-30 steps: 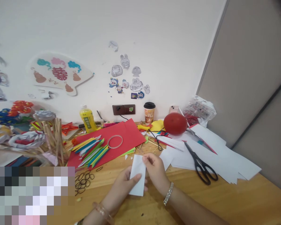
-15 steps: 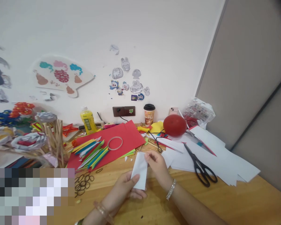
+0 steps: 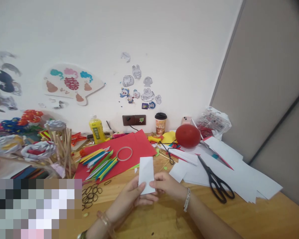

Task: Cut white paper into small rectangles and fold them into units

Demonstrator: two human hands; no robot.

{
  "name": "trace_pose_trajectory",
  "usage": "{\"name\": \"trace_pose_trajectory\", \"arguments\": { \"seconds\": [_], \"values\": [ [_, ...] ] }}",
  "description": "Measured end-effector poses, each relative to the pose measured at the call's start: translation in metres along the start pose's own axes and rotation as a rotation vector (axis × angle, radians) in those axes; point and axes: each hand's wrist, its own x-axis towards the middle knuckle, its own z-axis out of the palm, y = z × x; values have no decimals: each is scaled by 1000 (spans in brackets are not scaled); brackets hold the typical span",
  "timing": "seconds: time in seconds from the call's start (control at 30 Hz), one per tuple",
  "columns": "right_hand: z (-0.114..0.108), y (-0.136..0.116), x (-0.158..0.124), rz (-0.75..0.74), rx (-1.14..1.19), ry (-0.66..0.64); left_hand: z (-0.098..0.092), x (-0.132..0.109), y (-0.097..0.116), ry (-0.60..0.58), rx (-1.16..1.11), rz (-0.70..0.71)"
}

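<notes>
A white rectangle of folded paper [image 3: 146, 171] is held upright over the front of the table. My left hand [image 3: 136, 194] is closed on its lower left part, thumb on the front face and fingers underneath. At the lower right edge, my right hand [image 3: 165, 184] pinches the same paper between thumb and fingers. Beyond it lies a red sheet [image 3: 137, 142], carrying a bundle of folded colored paper strips [image 3: 99, 162] and a thin ring [image 3: 124, 153].
Black scissors [image 3: 215, 181] rest on white paper sheets [image 3: 239, 176] at right. Black rubber bands [image 3: 91, 196] lie at left. Along the wall stand a yellow bottle [image 3: 96, 130], a lidded cup [image 3: 160, 124] and a red balloon [image 3: 188, 136]. Wooden sticks [image 3: 62, 149] stand at left.
My right hand has slid from the paper's top right corner down to its lower right edge. The paper has turned to stand straighter, and the view has shifted slightly.
</notes>
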Motion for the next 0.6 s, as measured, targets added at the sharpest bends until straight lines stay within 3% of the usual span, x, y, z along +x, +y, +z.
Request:
{"name": "trace_pose_trajectory", "arguments": {
  "seconds": [0.13, 0.33, 0.47, 0.6],
  "values": [
    [-5, -3, -1, 0, 0, 2, -5, -2, 4, -89, 12, -41],
    [-7, -4, -2, 23, -12, -5, -5, -1, 1, -27, 36, -60],
    [-6, -7, -5, 40, -23, -74, -7, 2, 1, -29, 91, 15],
    [-5, -8, -8, 54, -45, -141, -12, 4, 0, -45, 184, -1]
  ]
}}
